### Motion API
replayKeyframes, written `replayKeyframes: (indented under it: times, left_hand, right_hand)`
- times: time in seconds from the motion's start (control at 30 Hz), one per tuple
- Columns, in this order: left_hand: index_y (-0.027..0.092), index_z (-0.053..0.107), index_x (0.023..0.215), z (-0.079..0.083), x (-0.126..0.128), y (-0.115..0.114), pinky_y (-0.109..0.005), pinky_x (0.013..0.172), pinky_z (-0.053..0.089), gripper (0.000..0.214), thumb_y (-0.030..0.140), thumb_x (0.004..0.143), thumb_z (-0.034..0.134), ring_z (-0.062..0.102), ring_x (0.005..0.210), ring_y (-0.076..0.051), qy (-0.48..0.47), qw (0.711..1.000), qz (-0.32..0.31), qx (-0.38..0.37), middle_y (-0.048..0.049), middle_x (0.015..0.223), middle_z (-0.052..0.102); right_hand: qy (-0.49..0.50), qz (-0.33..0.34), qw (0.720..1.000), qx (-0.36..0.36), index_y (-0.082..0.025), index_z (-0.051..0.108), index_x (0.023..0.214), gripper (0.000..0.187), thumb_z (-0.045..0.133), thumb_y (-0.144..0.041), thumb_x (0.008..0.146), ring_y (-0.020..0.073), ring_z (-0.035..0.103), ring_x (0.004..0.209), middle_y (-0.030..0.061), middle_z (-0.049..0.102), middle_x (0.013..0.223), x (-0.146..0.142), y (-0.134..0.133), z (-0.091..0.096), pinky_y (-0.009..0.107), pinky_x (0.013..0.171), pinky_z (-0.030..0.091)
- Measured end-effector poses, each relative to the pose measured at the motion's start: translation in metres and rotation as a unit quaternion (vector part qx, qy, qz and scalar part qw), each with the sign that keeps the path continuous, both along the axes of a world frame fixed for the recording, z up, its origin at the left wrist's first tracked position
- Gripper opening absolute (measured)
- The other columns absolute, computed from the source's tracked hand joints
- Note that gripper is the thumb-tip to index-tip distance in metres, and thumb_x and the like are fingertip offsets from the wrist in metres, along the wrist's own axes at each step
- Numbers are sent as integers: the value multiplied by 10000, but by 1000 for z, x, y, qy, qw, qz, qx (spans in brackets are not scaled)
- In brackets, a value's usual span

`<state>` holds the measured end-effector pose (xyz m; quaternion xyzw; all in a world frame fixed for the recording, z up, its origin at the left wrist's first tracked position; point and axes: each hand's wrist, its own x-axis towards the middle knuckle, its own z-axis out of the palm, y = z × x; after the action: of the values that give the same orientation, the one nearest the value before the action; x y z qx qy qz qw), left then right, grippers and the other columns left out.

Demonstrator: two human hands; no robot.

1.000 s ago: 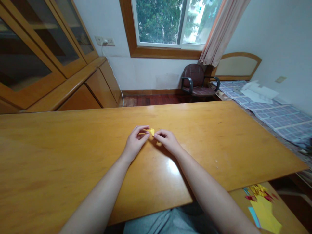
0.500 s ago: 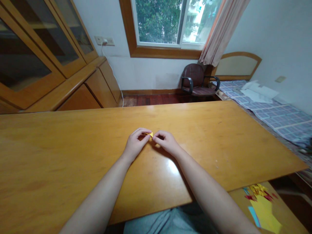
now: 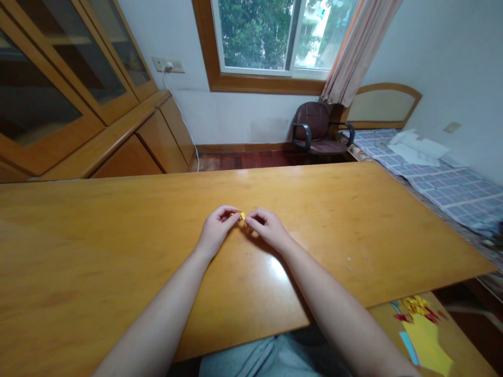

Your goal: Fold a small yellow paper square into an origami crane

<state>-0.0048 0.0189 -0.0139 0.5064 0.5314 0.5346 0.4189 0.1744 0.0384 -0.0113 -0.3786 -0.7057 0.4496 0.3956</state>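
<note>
No text, label, brand, number or sign is legible in the head view. Whether the wall socket panel (image 3: 177, 66) carries markings cannot be determined; it appears too small at this resolution.

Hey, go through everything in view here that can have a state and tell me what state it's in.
Yellow piece: folded-looking, held
Left hand: pinching the piece
Right hand: fingertips at the piece, contact unclear
Small yellow pieces: heaped
Yellow paper: lying flat
Glass cabinet doors: shut
Lower cabinet doors: shut
Plug: in the wall socket
Window: looks shut
Curtain: drawn aside
</note>
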Motion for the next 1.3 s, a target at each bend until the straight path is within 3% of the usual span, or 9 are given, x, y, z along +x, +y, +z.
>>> replayKeyframes:
  times: [0.13,0.37,0.8,1.3]
  left_hand:
    - [173,660,837,-1,1,1,-281,739,491,313,426,684,764,618,738,-155,-23,1000,-2,-13,-16,810,673]
    - [180,631,825,2,5,-1,-283,734,493,330,430,662,772,618,717,-150,-60,998,-11,-30,4,770,652]
    - [179,648,807,5,6,-4,-270,745,479,277,385,679,781,610,748,-149,-26,1000,-6,-5,1,780,654]
    - [179,643,818,1,6,-2,-293,787,496,220,343,714,748,630,801,-168,6,999,-11,35,-16,827,667]
  right_hand:
    - [18,-21,999,20,-190,682,926,132,623,-283,854,121,585,692,22,667,852,-1,1,-2,248,670,463]
    - [-3,-20,992,121,-221,707,905,97,643,-206,833,146,570,776,29,643,870,-1,1,-2,261,696,462]
    - [-57,-35,981,183,-226,724,964,155,589,-239,889,146,576,765,43,630,881,0,-2,-2,261,708,466]
    - [-55,-83,971,219,-192,675,840,103,611,-253,892,125,548,674,26,627,787,-3,-5,2,239,624,443]
